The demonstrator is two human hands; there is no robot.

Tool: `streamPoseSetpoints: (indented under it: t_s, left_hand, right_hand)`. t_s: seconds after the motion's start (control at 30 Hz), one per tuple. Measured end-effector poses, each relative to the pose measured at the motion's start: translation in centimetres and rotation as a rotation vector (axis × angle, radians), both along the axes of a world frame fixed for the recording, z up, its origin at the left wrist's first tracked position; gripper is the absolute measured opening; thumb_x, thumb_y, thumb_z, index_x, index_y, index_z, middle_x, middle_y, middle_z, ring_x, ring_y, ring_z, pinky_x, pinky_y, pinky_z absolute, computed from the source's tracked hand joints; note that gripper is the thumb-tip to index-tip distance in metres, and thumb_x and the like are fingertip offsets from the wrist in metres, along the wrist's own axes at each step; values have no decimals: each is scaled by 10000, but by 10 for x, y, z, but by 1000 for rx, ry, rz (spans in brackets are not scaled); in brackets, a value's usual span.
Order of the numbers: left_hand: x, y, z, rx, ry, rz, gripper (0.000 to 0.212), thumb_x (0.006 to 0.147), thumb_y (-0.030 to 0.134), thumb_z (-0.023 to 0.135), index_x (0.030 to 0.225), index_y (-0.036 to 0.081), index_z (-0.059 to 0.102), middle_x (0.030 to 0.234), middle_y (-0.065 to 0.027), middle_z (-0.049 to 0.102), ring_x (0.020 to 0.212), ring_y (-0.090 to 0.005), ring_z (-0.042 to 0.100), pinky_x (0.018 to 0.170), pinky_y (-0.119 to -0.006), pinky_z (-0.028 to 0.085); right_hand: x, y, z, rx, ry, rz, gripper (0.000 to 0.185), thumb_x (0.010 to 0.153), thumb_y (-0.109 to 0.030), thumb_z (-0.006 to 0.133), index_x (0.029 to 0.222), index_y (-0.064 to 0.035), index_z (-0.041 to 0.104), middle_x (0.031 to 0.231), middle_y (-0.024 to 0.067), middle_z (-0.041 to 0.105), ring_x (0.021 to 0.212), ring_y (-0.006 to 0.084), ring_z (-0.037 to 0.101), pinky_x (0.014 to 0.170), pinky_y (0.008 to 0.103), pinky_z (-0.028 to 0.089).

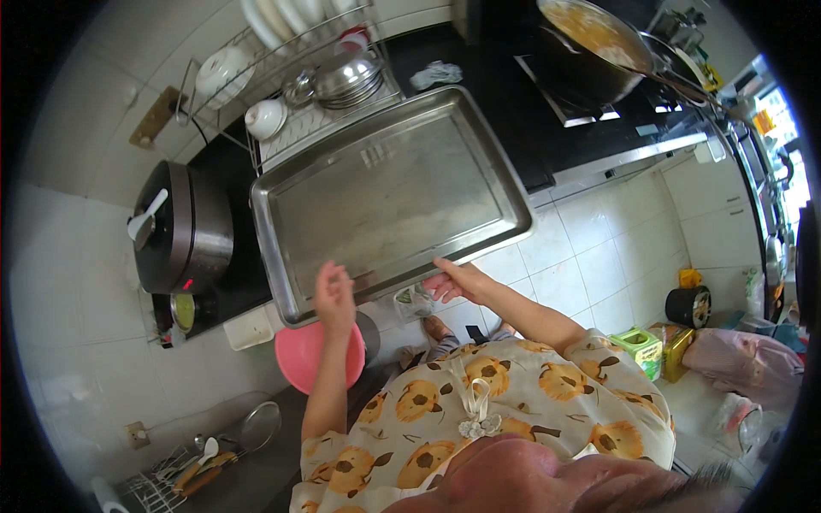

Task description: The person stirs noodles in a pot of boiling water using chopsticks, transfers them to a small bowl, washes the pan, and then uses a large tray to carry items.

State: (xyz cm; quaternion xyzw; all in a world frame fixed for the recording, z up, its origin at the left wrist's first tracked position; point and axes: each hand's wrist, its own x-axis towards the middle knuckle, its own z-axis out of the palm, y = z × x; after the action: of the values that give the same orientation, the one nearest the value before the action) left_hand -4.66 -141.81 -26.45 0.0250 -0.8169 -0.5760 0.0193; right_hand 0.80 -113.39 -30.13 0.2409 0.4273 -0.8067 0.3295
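Note:
A large rectangular stainless steel tray (391, 192) lies before me, tilted in view, its far side by the dish rack. My left hand (335, 295) is over the tray's near left part, fingers loosely apart and holding nothing. At the near rim is my right hand (458, 282), its thumb by the edge and its fingers spread just outside it; whether it touches the rim is hard to tell. Under the near left corner shows a pink plastic basin (314, 359). A clear plastic bag with something green (412, 302) is partly hidden below the near edge.
A wire dish rack (282, 70) with bowls and plates stands behind the tray. To the left is a rice cooker (211, 224) with a white rice paddle (147, 215) on top. A large pan of food (596, 32) sits on the stove at right. Bags and containers stand on the floor at right.

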Motion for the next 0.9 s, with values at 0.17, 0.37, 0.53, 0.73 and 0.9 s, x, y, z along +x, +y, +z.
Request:
streamPoseSetpoints:
  t_s: [0.17, 0.37, 0.53, 0.73, 0.9]
  left_hand:
    - [35, 112, 29, -448, 87, -308, 464, 803, 245, 721, 1202, 58, 577, 1154, -122, 594, 912, -226, 637, 762, -329, 512]
    - [52, 195, 16, -873, 455, -561, 551, 710, 236, 773, 1203, 86, 578, 1212, -123, 549, 1087, -315, 533, 918, -423, 422]
    - [51, 266, 16, -850, 557, -629, 534, 722, 228, 764, 1201, 83, 577, 1199, -116, 557, 1074, -309, 533, 924, -430, 404]
    - [49, 316, 14, -688, 561, -680, 484, 754, 211, 736, 1190, 69, 580, 1171, -127, 578, 1037, -325, 564, 883, -421, 436]
    - [56, 343, 30, -541, 583, -812, 424, 802, 203, 686, 1176, 37, 579, 1180, -160, 581, 1047, -353, 570, 902, -413, 456]
  right_hand:
    - [48, 59, 25, 23, 225, 57, 485, 940, -388, 546, 1238, -12, 478, 956, 159, 674, 699, 206, 668, 575, 284, 547]
    - [137, 162, 21, 135, 139, -6, 376, 936, -282, 545, 1208, -24, 512, 914, 141, 674, 665, 188, 660, 553, 277, 542]
    - [179, 212, 43, 252, 87, -140, 303, 935, -221, 524, 1161, -20, 546, 894, 124, 678, 644, 168, 652, 547, 263, 535]
    - [214, 237, 31, 313, 95, -365, 263, 941, -198, 509, 1114, -7, 564, 867, 110, 673, 622, 163, 647, 518, 260, 522]
    - [241, 252, 47, 409, 51, -483, 247, 946, -175, 498, 1094, 13, 560, 863, 104, 669, 617, 150, 643, 513, 250, 523]
